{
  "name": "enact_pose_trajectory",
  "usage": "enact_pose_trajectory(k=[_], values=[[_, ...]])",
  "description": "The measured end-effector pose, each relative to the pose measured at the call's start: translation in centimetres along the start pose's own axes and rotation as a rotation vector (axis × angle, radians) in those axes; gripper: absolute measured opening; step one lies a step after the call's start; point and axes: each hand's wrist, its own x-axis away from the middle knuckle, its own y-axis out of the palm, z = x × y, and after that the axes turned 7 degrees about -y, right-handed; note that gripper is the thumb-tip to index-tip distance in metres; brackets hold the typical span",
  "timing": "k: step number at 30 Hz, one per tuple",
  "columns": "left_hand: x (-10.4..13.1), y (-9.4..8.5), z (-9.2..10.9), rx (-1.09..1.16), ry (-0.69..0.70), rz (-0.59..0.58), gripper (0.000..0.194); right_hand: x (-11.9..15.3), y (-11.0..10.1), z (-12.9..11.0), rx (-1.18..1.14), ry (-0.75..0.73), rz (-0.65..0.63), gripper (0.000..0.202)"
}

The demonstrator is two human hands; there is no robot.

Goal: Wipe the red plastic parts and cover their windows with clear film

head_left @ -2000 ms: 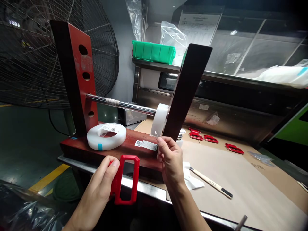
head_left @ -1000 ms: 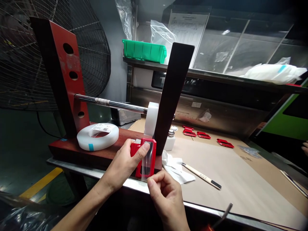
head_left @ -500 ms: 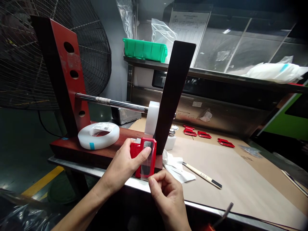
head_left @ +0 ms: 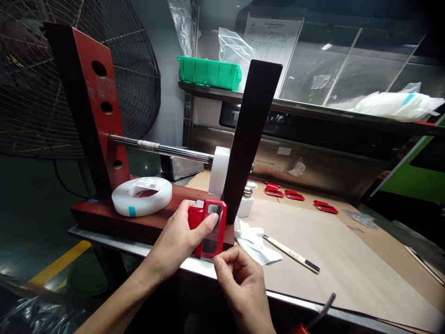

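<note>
My left hand grips a red plastic part with a dark window, its thumb pressing on the window's face. A strip of clear film lies over that window and runs up toward a narrow white roll on a metal rod. My right hand is closed in a pinch at the lower corner of the part, on the end of the film. Its other fingers are curled in. Behind my left hand, a wide translucent film roll with a label lies on the stand's wooden base.
A reddish-brown stand carries the rod. On the paper-covered bench lie a brush, crumpled white tissue and several more red parts. Near the stand is a white pump bottle. A green bin sits on the shelf; a large fan stands left.
The film now lies flatter over the window, which shows darker and clearer. Both hands have stayed almost in place.
</note>
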Motion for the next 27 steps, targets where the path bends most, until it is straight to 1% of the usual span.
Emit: enact_pose_trajectory(k=[7, 11, 14, 18, 23, 25, 27], values=[[0.02, 0.06, -0.33, 0.020, 0.014, 0.011, 0.042, 0.02, -0.12, 0.10, -0.007, 0.007, -0.011, 0.037], [0.11, 0.12, -0.41, 0.059, 0.021, 0.000, 0.041, 0.10, -0.17, 0.18, -0.004, 0.024, -0.044, 0.039], [0.12, 0.16, -0.40, 0.075, 0.022, -0.005, 0.041, 0.27, -0.06, 0.24, -0.006, 0.001, -0.051, 0.039], [0.19, 0.12, -0.13, 0.096, 0.023, -0.014, 0.039, 0.45, 0.10, 0.07, 0.040, -0.060, -0.022, 0.037], [0.41, 0.06, 0.10, 0.140, 0.003, -0.032, 0.039, 0.60, -0.09, -0.03, 0.170, -0.150, 0.019, 0.029], [0.46, 0.09, 0.07, 0.153, 0.003, -0.032, 0.039, 0.76, -0.27, 0.27, 0.207, -0.231, 0.035, 0.024], [0.48, 0.11, 0.04, 0.164, -0.008, -0.040, 0.040, 0.89, -0.54, 0.70, 0.239, -0.352, 0.039, 0.016]])
